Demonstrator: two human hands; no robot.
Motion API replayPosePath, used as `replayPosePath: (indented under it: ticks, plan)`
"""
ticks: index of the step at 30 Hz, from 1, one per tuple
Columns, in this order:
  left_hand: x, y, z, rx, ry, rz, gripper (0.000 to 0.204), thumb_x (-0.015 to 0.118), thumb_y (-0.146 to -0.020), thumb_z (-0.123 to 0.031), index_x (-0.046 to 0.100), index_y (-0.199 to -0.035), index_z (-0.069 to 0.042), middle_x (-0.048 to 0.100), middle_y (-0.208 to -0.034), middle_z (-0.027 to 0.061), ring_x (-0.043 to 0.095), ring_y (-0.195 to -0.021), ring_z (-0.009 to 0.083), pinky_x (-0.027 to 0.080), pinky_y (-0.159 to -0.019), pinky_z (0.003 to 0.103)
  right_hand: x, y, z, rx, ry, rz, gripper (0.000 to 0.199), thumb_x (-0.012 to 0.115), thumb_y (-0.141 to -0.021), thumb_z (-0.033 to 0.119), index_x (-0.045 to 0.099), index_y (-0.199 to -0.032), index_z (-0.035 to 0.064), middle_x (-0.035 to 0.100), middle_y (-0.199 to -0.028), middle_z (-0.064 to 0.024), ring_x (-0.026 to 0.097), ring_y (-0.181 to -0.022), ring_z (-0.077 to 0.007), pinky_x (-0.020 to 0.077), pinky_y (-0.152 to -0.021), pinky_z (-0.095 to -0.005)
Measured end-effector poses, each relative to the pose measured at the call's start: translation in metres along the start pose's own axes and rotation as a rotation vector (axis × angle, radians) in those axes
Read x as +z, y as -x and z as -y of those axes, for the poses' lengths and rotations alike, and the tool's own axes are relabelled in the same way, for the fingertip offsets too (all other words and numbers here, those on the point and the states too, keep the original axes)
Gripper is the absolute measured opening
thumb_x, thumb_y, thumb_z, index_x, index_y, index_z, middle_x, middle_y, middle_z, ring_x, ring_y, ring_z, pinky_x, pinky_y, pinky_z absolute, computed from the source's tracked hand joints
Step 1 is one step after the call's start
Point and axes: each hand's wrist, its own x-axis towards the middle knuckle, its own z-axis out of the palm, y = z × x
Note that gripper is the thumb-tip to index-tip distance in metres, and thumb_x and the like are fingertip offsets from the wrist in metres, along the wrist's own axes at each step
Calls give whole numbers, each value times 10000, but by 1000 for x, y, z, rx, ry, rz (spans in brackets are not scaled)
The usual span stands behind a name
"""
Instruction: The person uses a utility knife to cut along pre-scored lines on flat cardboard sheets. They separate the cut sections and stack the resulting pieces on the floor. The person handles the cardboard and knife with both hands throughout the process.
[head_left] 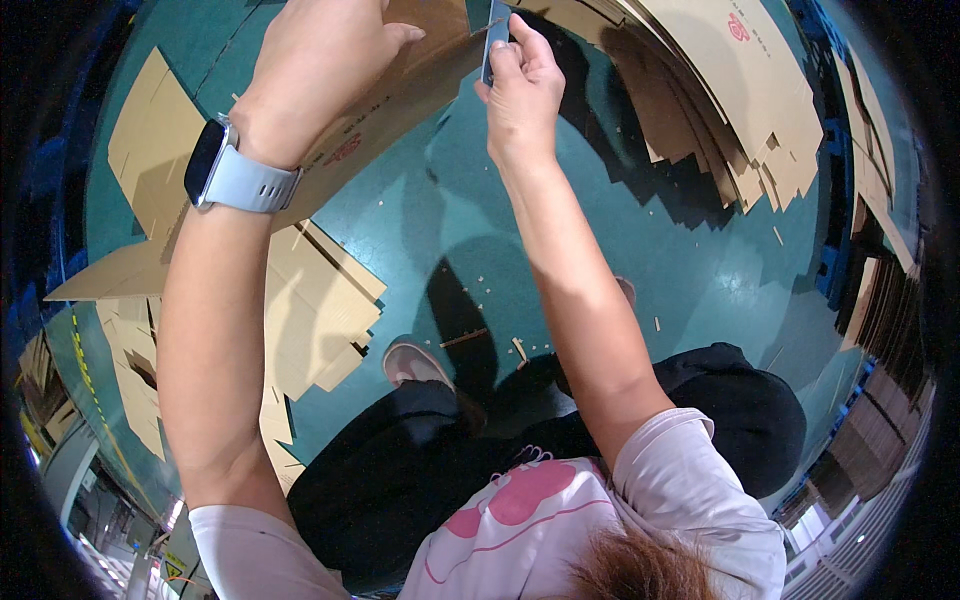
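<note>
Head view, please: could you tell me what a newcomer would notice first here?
Two raised bare arms fill the frame: the left hand, a smartwatch on its wrist, presses a cardboard sheet, while the right hand pinches a small blue-grey blade-like tool. Flat cardboard stacks lie on the green floor.

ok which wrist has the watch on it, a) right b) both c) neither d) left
d: the watch with its pale band sits on the wrist of the left hand, which rests on the cardboard; the right hand has a bare wrist and pinches a small dark flat thing.
</note>
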Motion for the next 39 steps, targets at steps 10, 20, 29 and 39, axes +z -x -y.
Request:
replayPosePath:
  ticks: [10, 20, 29, 39]
  plan:
    - [-3, -1, -5, -49, -5, 67, 339, 680, -742, -273, 618, -933, 1, 611, -804, 208, 595, -775, 353, 467, -663, 402, -4, 9, -3, 36, -13, 17, 390, 509, -888, 114, 468, -1269, 43, 470, -751, 60, 436, -629, -16, 396, -501, -181]
    - [-2, 2, -8, -30, -41, 42, 366, 684, -743, -288, 623, -947, 9, 617, -838, 210, 597, -808, 357, 475, -701, 402, 0, 21, 2, 44, -83, -66, 364, 477, -890, 35, 442, -1241, -53, 477, -694, 40, 417, -565, -28, 360, -485, -190]
    - [3, 5, -2, 9, -41, -81, 375, 683, -742, -285, 622, -965, 10, 623, -850, 205, 594, -816, 358, 471, -711, 403, 0, 36, 1, 75, -6, 4, 366, 492, -916, 152, 467, -1273, 77, 543, -830, 53, 485, -664, -12, 431, -526, -174]
    - [-3, 5, -4, -4, -22, 0, 355, 674, -756, -270, 620, -976, 2, 623, -861, 201, 595, -813, 358, 475, -705, 398, -6, 11, -5, 36, 18, 120, 331, 511, -900, 133, 512, -1220, 49, 489, -768, 50, 433, -634, -24, 404, -525, -192]
